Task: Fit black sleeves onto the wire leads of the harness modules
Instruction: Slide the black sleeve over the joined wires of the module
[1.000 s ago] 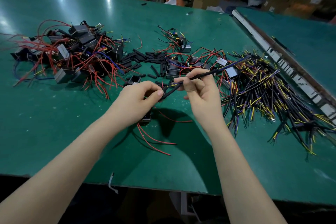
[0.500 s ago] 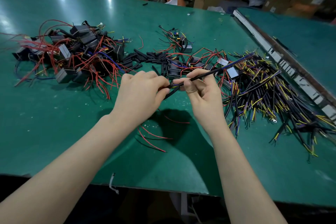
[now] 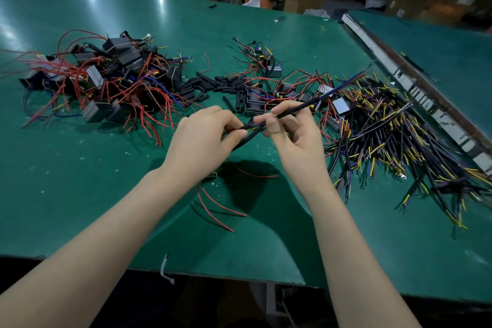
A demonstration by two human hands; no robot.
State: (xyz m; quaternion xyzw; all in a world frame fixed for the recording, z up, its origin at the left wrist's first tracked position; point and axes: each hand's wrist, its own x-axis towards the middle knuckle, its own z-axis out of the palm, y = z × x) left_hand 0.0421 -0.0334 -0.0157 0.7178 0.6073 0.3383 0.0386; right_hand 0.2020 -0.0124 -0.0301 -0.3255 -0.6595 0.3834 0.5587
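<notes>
My left hand [image 3: 205,138] pinches a short black sleeve [image 3: 246,137] between thumb and fingers above the green table [image 3: 80,194]. My right hand [image 3: 290,133] pinches a black-sheathed wire lead [image 3: 306,106] that runs up and right, its blue and yellow ends showing at the sleeve's mouth. A module hangs under my left hand, mostly hidden, with red leads [image 3: 218,208] trailing onto the table. Loose black sleeves [image 3: 221,82] lie in a heap beyond my hands.
A pile of black modules with red wires [image 3: 106,82] fills the left of the table. More modules [image 3: 266,98] sit behind my hands. A large heap of black, yellow and purple leads [image 3: 394,141] spreads on the right, beside a metal rail [image 3: 399,77].
My left hand has risen and closed in on my right hand, bringing the sleeve up to the lead's end. The red leads below shifted with it.
</notes>
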